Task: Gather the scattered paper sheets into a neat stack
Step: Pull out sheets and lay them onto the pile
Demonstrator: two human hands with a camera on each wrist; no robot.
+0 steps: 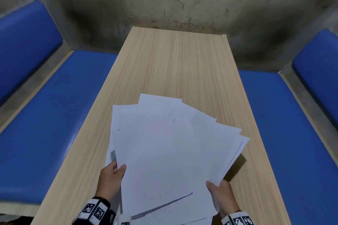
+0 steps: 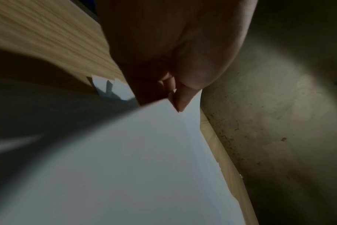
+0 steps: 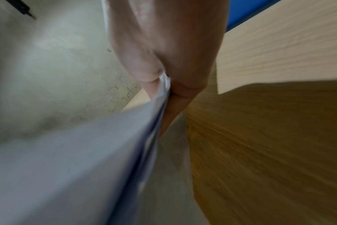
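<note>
Several white paper sheets [image 1: 164, 151] are fanned out in a loose, uneven bundle, lifted off the near part of the wooden table [image 1: 173, 60]. My left hand [image 1: 114, 171] pinches the bundle's left edge, thumb on top. My right hand [image 1: 219, 190] pinches the right near edge, thumb on top and fingers beneath. The left wrist view shows the thumb [image 2: 183, 97] pressed on a sheet [image 2: 144, 167]. The right wrist view shows sheet edges [image 3: 156, 121] squeezed between thumb and fingers. The sheets' corners stick out at different angles at the far and right sides.
Blue padded benches [image 1: 54, 115] [image 1: 292, 133] run along both sides of the narrow table. A stained grey wall [image 1: 164, 2] stands just behind the table's far end. The table's far half shows bare wood.
</note>
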